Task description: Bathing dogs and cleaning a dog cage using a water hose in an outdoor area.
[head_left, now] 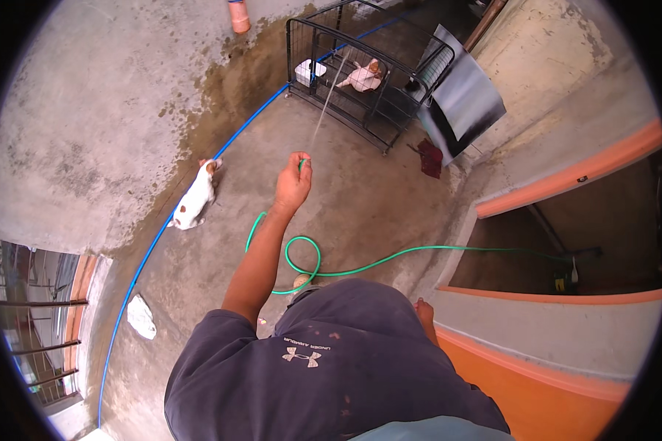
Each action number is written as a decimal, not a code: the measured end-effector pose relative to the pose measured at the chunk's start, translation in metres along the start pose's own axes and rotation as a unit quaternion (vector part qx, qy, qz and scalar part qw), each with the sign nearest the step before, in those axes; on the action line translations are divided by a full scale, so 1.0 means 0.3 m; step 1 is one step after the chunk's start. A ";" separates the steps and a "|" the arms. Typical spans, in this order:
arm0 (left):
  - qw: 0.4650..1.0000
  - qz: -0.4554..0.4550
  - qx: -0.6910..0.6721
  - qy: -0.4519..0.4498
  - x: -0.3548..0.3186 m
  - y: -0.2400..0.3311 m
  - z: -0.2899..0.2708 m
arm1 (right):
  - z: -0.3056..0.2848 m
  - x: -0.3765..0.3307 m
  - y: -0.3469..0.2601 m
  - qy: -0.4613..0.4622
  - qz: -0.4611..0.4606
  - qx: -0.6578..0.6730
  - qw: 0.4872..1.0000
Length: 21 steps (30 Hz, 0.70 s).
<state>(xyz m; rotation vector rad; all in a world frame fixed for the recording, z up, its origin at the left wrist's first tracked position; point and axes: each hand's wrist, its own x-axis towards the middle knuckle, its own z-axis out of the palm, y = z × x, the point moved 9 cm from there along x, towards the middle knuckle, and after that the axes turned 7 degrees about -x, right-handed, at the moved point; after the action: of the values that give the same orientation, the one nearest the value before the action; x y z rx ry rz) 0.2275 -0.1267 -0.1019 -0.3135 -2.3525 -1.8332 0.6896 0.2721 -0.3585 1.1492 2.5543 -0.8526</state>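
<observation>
My left hand [294, 180] is stretched out ahead, its fingers wrapped round the end of a green hose [368, 264]. From it a thin stream of water [331, 95] shoots toward a black wire cage [324, 110]. Inside the cage sits a white dog with a brown head [362, 76], beside a white tub [310, 72]. Low at my right side, my right hand [424, 312] shows only in part past my shirt; its fingers are too hidden to read. The green hose loops on the floor before me and runs off right through an opening.
A second white dog with brown patches [194, 197] stands at the left by a long blue hose [146, 257]. A white crumpled piece [141, 317] lies nearer. Right of the cage, a grey panel [467, 103] leans near a dark red cloth [429, 158]. An orange-edged low wall [552, 323] borders my right.
</observation>
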 end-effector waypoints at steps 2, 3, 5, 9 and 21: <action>1.000 0.005 -0.007 -0.001 0.001 0.007 0.002 | 0.008 -0.002 0.010 -0.001 -0.001 0.012 1.000; 1.000 0.008 -0.005 -0.006 -0.004 0.019 0.005 | 0.012 -0.010 0.012 -0.005 0.008 0.034 0.999; 1.000 0.011 -0.004 -0.012 -0.007 0.041 0.015 | 0.015 -0.017 0.009 -0.006 0.018 0.058 0.998; 0.999 0.025 -0.021 -0.033 -0.005 0.073 0.049 | 0.012 -0.017 0.003 -0.006 0.024 0.065 0.998; 0.991 0.095 -0.068 -0.061 0.106 0.395 0.099 | 0.040 -0.036 0.035 0.002 0.019 0.008 1.000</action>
<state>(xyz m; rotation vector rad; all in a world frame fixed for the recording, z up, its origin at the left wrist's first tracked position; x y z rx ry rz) 0.2268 -0.0677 0.0096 -0.6609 -2.1877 -1.9338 0.7042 0.2639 -0.3683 1.2001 2.5248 -0.8658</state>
